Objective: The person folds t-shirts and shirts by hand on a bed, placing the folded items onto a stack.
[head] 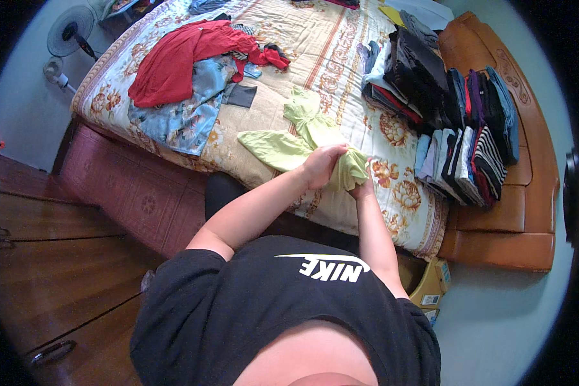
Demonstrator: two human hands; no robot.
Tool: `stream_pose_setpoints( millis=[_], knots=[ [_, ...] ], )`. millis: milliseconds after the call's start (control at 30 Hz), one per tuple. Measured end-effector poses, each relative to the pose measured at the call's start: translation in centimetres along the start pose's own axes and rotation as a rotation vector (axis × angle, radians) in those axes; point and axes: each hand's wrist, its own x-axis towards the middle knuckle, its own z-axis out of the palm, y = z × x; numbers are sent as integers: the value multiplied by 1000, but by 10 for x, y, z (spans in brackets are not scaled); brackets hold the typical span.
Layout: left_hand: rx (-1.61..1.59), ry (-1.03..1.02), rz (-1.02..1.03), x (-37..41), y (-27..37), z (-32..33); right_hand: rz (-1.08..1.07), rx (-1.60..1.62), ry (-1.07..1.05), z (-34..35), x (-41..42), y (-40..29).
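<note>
A light green garment point(313, 123) lies loosely across the near side of the bed, its near end bunched and lifted. My left hand point(324, 166) grips the bunched cloth from the left, fingers curled over the fabric. My right hand point(363, 189) holds the same end from the right, with its fingers partly hidden by folds. Two long parts of the garment spread away over the flowered bedspread point(395, 132). A small dark grey cloth point(241, 96) rests left of its far end.
A red garment point(173, 62) and blue floral cloth point(173, 125) lie heaped at left. Folded clothes point(456, 166) stand in rows by the brown headboard point(502, 222), near a dark stack point(415, 72). A fan point(70, 31) stands beyond the bed; a wooden wardrobe point(53, 270) is at lower left.
</note>
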Motion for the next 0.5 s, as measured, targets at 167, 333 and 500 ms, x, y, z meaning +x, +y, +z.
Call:
stream_pose_setpoints(
  millis=[167, 333, 500],
  knots=[
    [491, 169, 63, 2, 12, -12, -82, 51, 224, -41, 8, -25],
    [1460, 718, 459, -4, 60, -33, -423, 198, 375, 20, -24, -83],
    [1941, 657, 780, -22, 41, -40, -799, -231, 284, 93, -57, -63]
  ],
)
